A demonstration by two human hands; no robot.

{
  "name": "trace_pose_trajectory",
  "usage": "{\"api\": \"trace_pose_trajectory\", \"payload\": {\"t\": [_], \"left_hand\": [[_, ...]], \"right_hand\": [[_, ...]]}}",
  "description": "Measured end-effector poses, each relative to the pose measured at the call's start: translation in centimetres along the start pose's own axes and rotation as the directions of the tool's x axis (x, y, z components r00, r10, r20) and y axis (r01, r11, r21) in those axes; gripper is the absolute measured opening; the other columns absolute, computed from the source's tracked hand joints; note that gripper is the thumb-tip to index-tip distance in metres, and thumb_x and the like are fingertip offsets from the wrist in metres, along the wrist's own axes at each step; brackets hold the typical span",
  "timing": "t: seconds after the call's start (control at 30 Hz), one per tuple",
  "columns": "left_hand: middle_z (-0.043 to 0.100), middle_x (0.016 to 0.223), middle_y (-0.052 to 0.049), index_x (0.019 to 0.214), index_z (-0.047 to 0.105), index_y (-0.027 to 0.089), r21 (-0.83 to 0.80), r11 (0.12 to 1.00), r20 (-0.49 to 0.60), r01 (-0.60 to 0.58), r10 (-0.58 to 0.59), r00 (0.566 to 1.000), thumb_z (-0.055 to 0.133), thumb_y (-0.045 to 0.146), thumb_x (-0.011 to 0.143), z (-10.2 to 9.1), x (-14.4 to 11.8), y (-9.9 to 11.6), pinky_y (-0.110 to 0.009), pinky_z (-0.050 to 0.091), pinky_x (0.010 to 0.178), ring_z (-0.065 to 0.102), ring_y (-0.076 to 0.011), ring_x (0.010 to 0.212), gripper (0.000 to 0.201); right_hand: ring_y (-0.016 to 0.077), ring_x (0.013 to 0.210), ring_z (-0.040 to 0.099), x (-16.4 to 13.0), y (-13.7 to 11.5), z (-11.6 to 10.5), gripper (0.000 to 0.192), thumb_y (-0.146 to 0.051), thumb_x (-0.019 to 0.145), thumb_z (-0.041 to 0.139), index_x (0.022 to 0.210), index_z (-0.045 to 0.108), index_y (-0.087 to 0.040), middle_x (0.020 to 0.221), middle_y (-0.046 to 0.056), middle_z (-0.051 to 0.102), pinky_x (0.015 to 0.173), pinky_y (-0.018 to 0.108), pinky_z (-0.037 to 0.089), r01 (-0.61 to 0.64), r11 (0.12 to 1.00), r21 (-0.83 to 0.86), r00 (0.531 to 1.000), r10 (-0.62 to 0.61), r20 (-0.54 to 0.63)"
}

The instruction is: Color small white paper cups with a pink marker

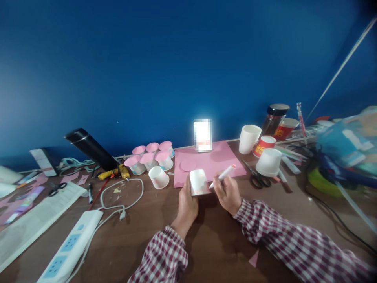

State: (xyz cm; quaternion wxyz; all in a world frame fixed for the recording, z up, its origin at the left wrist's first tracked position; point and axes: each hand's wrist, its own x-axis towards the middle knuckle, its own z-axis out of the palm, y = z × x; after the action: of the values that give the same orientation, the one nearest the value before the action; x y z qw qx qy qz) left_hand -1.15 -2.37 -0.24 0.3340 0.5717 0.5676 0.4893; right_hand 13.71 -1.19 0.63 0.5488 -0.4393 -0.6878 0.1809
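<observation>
My left hand (187, 204) grips a small white paper cup (199, 181) lying on its side, with faint pink marks on its wall. My right hand (228, 193) holds a white marker (223, 175) with an orange-pink cap end, its tip touching the cup's side. Both hands hover just above the brown table, at the front edge of a pink paper sheet (218, 159) that has a pink circle (188, 164) on it. Both sleeves are red-and-white check.
Several pink-topped cups (151, 155) and a loose white cup (159, 177) stand to the left. Scissors (256, 177), white cups (268, 161), red cups (263, 146) and a dark jar (274, 116) are to the right. A power strip (70, 245), cable, glue gun (116, 172) and papers lie left.
</observation>
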Motion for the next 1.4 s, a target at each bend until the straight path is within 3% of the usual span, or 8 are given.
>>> {"api": "trace_pose_trajectory", "payload": {"t": [0.23, 0.37, 0.53, 0.67, 0.9, 1.23, 1.4], "left_hand": [[0.064, 0.119, -0.011, 0.127, 0.051, 0.017, 0.071, 0.997, -0.050, -0.030, 0.034, 0.998, 0.048, 0.005, 0.072, 0.0, 0.2, -0.7, -0.039, 0.045, 0.094, 0.060, -0.0252, 0.107, 0.056], [0.064, 0.118, -0.015, 0.133, 0.042, 0.012, 0.091, 0.995, -0.071, -0.031, 0.038, 0.997, 0.050, 0.012, 0.077, -0.2, 0.4, -1.0, -0.040, 0.048, 0.090, 0.062, -0.0264, 0.106, 0.057], [0.063, 0.119, -0.014, 0.136, 0.037, 0.012, 0.050, 0.996, -0.109, -0.069, 0.074, 0.991, 0.052, 0.015, 0.080, 0.0, 0.5, -1.1, -0.037, 0.048, 0.092, 0.061, -0.0241, 0.108, 0.059], [0.059, 0.126, -0.015, 0.133, 0.040, 0.014, 0.050, 0.993, -0.130, -0.105, 0.111, 0.985, 0.050, 0.016, 0.081, 0.0, 0.6, -1.2, -0.039, 0.044, 0.097, 0.056, -0.0247, 0.115, 0.053], [0.058, 0.125, -0.012, 0.132, 0.041, 0.017, 0.001, 0.999, -0.162, -0.048, 0.047, 0.986, 0.045, 0.021, 0.085, -0.3, 1.2, -1.3, -0.041, 0.044, 0.097, 0.056, -0.0241, 0.114, 0.047], [0.056, 0.127, -0.013, 0.128, 0.045, 0.018, -0.067, 0.998, -0.094, -0.008, 0.002, 0.996, 0.055, 0.022, 0.079, -0.2, 0.8, -1.1, -0.040, 0.042, 0.099, 0.053, -0.0260, 0.117, 0.050], [0.060, 0.118, -0.014, 0.134, 0.036, 0.017, -0.101, 0.995, -0.007, -0.020, 0.019, 1.000, 0.062, 0.022, 0.077, 0.1, 0.4, 0.1, -0.036, 0.049, 0.089, 0.060, -0.0237, 0.105, 0.063]], "right_hand": [[0.0133, 0.053, 0.053, 0.1, 0.2, 0.1, 0.018, -0.031, 0.094, 0.041, 0.083, 0.050, -0.020, 0.060, -0.002, 0.053, 0.052, 0.025, 0.045, -0.101, 0.990, 0.096, 0.984, 0.113, -0.134], [0.0171, 0.065, 0.062, 0.1, 0.4, 0.2, 0.018, -0.032, 0.095, 0.044, 0.100, 0.055, -0.019, 0.071, 0.003, 0.063, 0.065, 0.029, 0.051, -0.134, 0.978, 0.159, 0.989, 0.143, -0.044], [0.0179, 0.069, 0.063, -0.1, 0.6, 0.5, 0.020, -0.031, 0.096, 0.040, 0.102, 0.056, -0.020, 0.082, 0.006, 0.066, 0.068, 0.031, 0.053, -0.132, 0.971, 0.197, 0.991, 0.133, 0.009], [0.0155, 0.067, 0.061, -0.4, 0.9, 0.9, 0.010, -0.029, 0.093, 0.047, 0.098, 0.051, -0.022, 0.080, 0.002, 0.062, 0.064, 0.028, 0.052, -0.153, 0.953, 0.262, 0.988, 0.157, 0.005], [0.0157, 0.077, 0.064, -0.6, 0.3, 0.9, 0.020, -0.023, 0.084, 0.057, 0.102, 0.048, -0.021, 0.090, 0.003, 0.062, 0.069, 0.027, 0.053, -0.107, 0.978, 0.179, 0.986, 0.082, 0.142], [0.0182, 0.082, 0.064, -0.6, 1.2, 1.2, 0.021, -0.017, 0.085, 0.052, 0.106, 0.047, -0.021, 0.095, 0.006, 0.062, 0.073, 0.032, 0.054, -0.016, 0.996, 0.083, 0.989, 0.003, 0.149], [0.0175, 0.080, 0.062, -0.3, 1.5, 1.0, 0.018, -0.019, 0.086, 0.052, 0.104, 0.047, -0.021, 0.092, 0.005, 0.058, 0.071, 0.031, 0.053, -0.051, 0.993, 0.107, 0.994, 0.040, 0.104]]}}
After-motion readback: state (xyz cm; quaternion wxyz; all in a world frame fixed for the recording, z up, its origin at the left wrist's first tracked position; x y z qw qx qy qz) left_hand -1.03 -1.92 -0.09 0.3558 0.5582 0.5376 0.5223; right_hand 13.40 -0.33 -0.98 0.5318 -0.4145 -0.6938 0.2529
